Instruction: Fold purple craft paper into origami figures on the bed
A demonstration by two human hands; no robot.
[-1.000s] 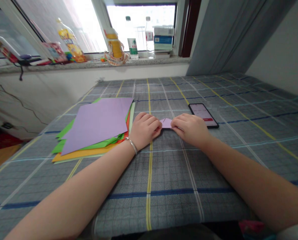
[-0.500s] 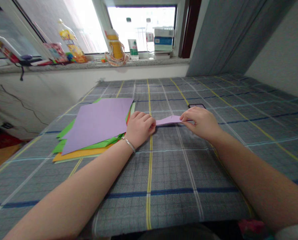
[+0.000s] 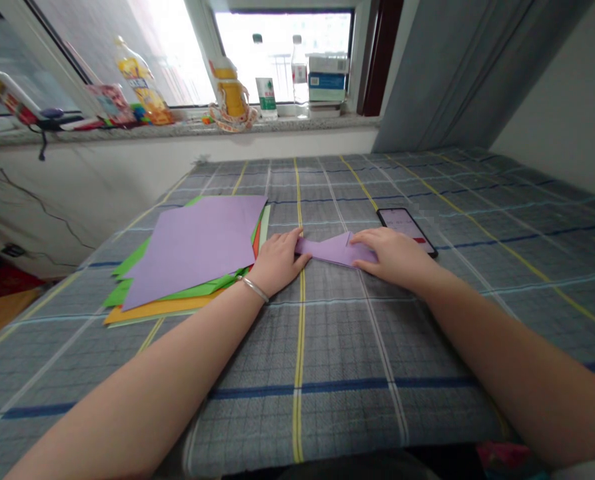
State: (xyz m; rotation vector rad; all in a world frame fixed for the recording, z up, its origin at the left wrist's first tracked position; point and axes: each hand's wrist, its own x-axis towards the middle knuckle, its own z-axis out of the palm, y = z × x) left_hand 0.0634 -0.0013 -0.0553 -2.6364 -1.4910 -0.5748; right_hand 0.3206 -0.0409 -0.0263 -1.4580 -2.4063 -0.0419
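A folded strip of purple paper [image 3: 331, 249] lies low over the checked cloth between my two hands, with a pointed flap standing up near its right part. My left hand [image 3: 280, 261], with a silver bangle at the wrist, grips the strip's left end between thumb and fingers. At the other end, my right hand [image 3: 390, 255] has its thumb along the near edge and its fingers over the top, closed on the paper. The right end of the strip is partly hidden by that hand.
Left of my left hand lies a stack of coloured sheets, a purple sheet [image 3: 202, 243] on top. A phone [image 3: 407, 227] rests just beyond my right hand on the checked cloth [image 3: 347, 347]. Bottles and boxes line the windowsill [image 3: 177, 132] behind.
The purple strip has turned to show more of its face and raised flap. My right hand has shifted slightly nearer and left, uncovering the phone. My left fingers have straightened somewhat.
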